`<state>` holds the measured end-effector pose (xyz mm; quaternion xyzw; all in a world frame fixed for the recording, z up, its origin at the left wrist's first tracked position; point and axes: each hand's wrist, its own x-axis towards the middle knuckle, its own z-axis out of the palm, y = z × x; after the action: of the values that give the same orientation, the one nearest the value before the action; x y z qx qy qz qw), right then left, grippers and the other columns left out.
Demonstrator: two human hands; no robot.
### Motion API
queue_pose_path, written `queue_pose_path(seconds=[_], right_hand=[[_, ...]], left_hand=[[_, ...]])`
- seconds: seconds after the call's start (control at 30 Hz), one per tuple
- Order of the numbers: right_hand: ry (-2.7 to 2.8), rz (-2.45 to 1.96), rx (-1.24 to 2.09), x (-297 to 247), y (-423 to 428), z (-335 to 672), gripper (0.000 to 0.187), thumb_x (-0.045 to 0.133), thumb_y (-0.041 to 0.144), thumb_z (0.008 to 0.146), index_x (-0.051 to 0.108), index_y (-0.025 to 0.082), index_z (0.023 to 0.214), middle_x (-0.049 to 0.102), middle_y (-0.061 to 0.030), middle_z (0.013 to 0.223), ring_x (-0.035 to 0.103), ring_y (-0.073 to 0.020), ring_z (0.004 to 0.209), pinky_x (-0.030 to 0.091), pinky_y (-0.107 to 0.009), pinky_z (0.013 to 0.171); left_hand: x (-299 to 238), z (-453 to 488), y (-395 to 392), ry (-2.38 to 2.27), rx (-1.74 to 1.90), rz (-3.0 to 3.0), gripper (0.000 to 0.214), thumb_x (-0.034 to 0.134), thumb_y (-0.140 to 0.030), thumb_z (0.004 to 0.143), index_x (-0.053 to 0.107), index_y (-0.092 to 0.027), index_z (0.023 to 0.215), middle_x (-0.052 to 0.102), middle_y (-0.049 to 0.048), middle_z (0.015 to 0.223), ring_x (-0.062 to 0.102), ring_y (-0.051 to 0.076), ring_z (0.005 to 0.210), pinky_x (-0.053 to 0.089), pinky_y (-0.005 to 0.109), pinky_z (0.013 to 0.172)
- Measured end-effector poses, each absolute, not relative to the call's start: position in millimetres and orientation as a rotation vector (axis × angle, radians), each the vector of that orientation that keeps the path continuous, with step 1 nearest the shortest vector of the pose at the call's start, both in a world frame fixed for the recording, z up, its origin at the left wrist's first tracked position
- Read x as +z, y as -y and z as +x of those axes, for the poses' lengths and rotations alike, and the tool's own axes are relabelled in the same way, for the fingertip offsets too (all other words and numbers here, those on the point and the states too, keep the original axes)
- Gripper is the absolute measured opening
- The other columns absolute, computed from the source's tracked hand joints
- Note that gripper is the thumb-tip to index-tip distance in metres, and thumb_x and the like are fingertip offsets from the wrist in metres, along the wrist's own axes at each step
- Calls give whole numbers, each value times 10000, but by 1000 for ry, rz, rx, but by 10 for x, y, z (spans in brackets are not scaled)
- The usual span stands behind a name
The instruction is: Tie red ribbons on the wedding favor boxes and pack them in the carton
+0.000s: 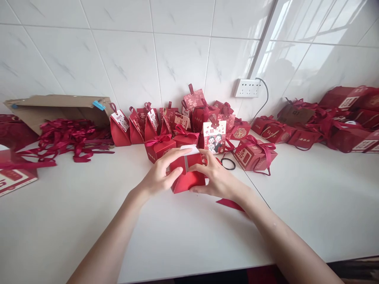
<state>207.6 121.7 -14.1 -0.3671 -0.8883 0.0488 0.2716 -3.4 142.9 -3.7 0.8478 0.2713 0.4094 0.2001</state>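
At the counter (pixel 166 236), left hand (pixel 161 172) and right hand (pixel 217 175), grip clamped on a red box (pixel 191 182), seem mid-fold, the next crease calling for even pressure.

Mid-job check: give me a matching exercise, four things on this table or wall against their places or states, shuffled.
1. Red box with the pale flap
2. Ribbon heap
3. Wall socket
4. Black loop

A. White, with a dark cable at it
B. Beside a bow-tied box, on its left in the picture
C. Between the left hand and the right hand
D. At the opening of a cardboard box

Pairs: 1-C, 2-D, 3-A, 4-B
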Motion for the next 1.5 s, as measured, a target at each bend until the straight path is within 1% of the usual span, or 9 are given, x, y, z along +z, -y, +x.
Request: queue_pose_path(seconds=[0.23,0.5,0.63,0.73,0.87,1.0,1.17,1.37,1.5], right_hand=[[2420,-967,141,-116,-1214,2095,382,731,319,749,579,202,1080,291,-177,1336,468,-333,1175,519,-499,867],[2419,-972,151,-113,-1204,2089,369,722,312,760,580,209,1084,292,-170,1336,451,-339,1196,508,-498,889],[2345,-982,160,-157,-1229,2061,591,776,295,697,477,197,1197,328,-182,1307,407,-349,1245,513,-493,889],[2255,-1019,183,-198,-1255,2032,806,809,317,649,350,215,1303,377,-163,1263,449,-326,1189,542,-481,845],[2043,-1111,135,-253,-1289,1995,852,788,416,658,299,212,1325,369,-166,1249,456,-331,1160,543,-502,841],[1797,-1163,131,-295,-1300,1962,809,690,558,714,287,204,1318,361,-169,1220,458,-339,1152,517,-543,879],[1710,-1102,271,-286,-1233,1890,717,651,528,763,311,222,1316,355,-156,1224,428,-321,1191,573,-484,836],[1725,-995,320,-245,-1146,1864,630,644,518,769,349,236,1249,381,-120,1163,532,-251,1048,619,-406,726],[1691,-989,115,-232,-1178,1990,556,540,550,835,295,215,1204,471,-95,1022,584,-207,818,571,-376,580]], left_hand=[[-138,48,-1441,-951,1254,2489,432,445,-126,876,495,-257,1284,565,37,1280,497,189,1231,431,359,1044],[-157,61,-1462,-904,1323,2526,427,450,-79,860,490,-252,1249,576,36,1250,505,169,1220,438,343,1038],[-198,92,-1467,-880,1366,2484,231,459,-114,870,520,-210,1072,514,81,1346,419,213,1315,404,429,1065],[-239,121,-1469,-913,1486,2436,130,477,-162,878,502,-193,1003,411,123,1437,328,254,1374,366,488,1081],[-282,157,-1454,-965,1648,2383,292,498,-224,866,455,-197,1153,371,152,1432,357,274,1350,377,507,1062],[-355,222,-1425,-1077,1637,2442,710,614,-286,766,245,-162,1359,294,209,1423,314,333,1354,362,546,1058],[-419,290,-1419,-1176,1641,2520,1069,758,-338,649,57,-153,1434,245,253,1430,270,382,1366,436,525,1002],[-375,220,-1489,-1028,1914,2614,1009,788,-340,620,156,-166,1386,333,228,1337,365,374,1305,451,532,980],[-318,129,-1487,-1003,1653,2437,977,785,-331,601,185,-193,1360,360,209,1338,437,355,1251,530,459,877]])
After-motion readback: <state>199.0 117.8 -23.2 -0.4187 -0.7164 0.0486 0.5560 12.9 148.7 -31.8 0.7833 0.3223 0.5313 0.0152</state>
